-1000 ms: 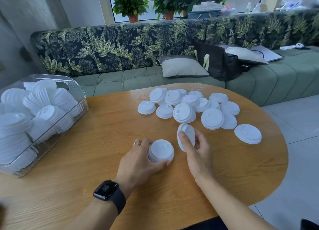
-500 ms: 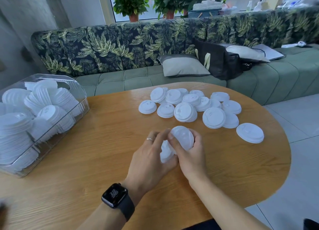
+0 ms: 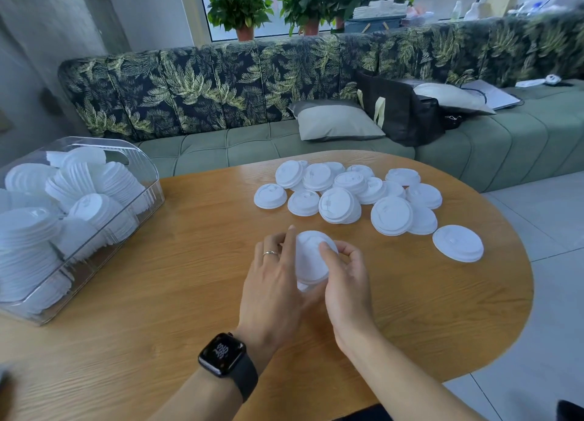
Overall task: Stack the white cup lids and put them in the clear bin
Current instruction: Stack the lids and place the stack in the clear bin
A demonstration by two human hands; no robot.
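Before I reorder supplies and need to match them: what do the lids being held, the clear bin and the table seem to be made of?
Held lids: matte white, thin, moulded with a raised rim; plastic or pressed fibre, I cannot tell which.
Clear bin: see-through, glossy, ribbed wall; likely rigid plastic.
Table: light wood grain, low sheen; solid wood or veneer, unclear.

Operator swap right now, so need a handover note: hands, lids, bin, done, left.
Hands: left hand and right hand both grip a small stack of white cup lids above the wooden table.
The clear bin, at the table's left edge, holds many stacked lids.
Far side: a cluster of loose lids, one lone lid to its right.
Done: several stacks binned. Left: stack the loose lids, bin everything.
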